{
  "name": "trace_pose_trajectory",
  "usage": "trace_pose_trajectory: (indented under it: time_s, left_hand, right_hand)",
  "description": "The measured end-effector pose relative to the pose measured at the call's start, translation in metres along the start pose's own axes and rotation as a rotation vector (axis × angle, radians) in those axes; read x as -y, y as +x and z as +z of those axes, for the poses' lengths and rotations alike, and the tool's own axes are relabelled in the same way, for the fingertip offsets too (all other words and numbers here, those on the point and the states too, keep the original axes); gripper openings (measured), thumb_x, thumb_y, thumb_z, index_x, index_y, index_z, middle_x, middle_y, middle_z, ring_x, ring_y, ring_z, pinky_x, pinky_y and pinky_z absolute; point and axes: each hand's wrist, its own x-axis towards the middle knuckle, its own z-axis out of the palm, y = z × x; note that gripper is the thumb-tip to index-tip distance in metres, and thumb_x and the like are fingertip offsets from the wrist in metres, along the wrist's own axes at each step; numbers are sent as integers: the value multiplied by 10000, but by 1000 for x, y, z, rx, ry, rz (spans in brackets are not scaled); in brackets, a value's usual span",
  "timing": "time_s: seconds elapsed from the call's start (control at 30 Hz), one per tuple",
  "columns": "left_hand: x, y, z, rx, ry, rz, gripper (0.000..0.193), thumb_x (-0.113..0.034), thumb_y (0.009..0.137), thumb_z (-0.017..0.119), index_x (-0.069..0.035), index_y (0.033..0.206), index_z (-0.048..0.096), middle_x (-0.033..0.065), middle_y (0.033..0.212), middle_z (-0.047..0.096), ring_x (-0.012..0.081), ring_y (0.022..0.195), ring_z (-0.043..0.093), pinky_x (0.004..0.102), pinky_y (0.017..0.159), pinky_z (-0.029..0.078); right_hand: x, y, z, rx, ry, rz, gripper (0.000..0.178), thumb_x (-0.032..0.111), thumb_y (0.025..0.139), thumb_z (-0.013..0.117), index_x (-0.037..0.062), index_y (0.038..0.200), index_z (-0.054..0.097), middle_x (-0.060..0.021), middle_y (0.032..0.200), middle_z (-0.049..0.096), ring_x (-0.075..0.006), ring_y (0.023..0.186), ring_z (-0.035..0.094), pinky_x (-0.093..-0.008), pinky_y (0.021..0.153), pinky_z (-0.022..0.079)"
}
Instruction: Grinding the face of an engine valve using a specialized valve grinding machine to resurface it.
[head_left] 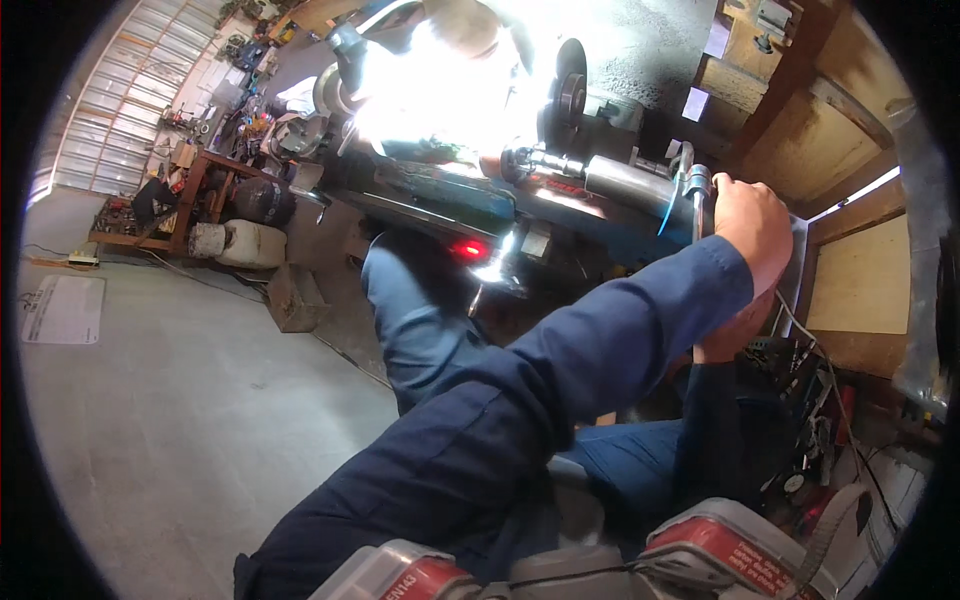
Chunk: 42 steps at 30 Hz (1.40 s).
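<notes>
My left arm crosses in front of me to the right. My left hand is curled closed at the hub of a lathe's tailstock handle, a metal bar hanging downward. Below it, partly covered by the left sleeve, my right hand is closed around the bar's lower part; its fingers are only partly visible. To the left of the hub lies the cylindrical metal tailstock barrel, with a chuck in line. A thin blue strip hangs beside the barrel. Strong glare hides the lathe's headstock end.
A red light glows on the lathe's front above a small lever. Wooden panels stand close on the right. Left are a box, a white container and a cluttered bench. A cable hangs at right.
</notes>
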Motion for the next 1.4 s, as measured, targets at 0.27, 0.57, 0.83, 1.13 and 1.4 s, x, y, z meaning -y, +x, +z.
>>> trace_pose_trajectory:
  time_s: [0.27,0.57,0.83,1.13,1.4]
  left_hand:
    - [9,1,1,-127,-73,-7,234,-265,897,632,-108,992,778,83,1013,745,285,987,683,435,870,457]
    - [111,-75,48,-600,-204,342,923,-584,823,729,5,1468,428,300,1578,288,468,1504,223,580,1204,197]
    - [125,-67,57,-556,-223,410,990,-675,840,647,-97,1563,296,319,1587,225,479,1458,272,582,1184,197]
    - [128,-66,59,-490,-285,402,1017,-732,781,645,-181,1567,308,296,1599,217,447,1485,244,545,1192,176]
    - [129,-69,56,-468,-336,411,1047,-655,713,725,-161,1556,349,303,1626,195,431,1524,191,513,1227,134]
  right_hand:
    - [-41,0,26,16,-286,-172,709,391,834,764,-28,1353,523,-241,1330,590,-421,1210,590,-494,1047,447]
    - [-3,15,22,-82,-209,171,684,565,983,503,-21,1333,552,-270,1151,679,-458,1027,668,-503,844,543]
    - [13,26,14,-77,-304,222,649,568,1018,455,53,1406,526,-238,1237,668,-419,1050,690,-485,828,579]
    - [30,37,15,-61,-261,184,443,376,1072,473,81,1399,525,-220,1142,712,-365,982,732,-428,768,612]
    - [45,50,7,29,-281,276,385,269,1065,492,113,1414,537,-206,1157,718,-346,1012,732,-410,792,602]
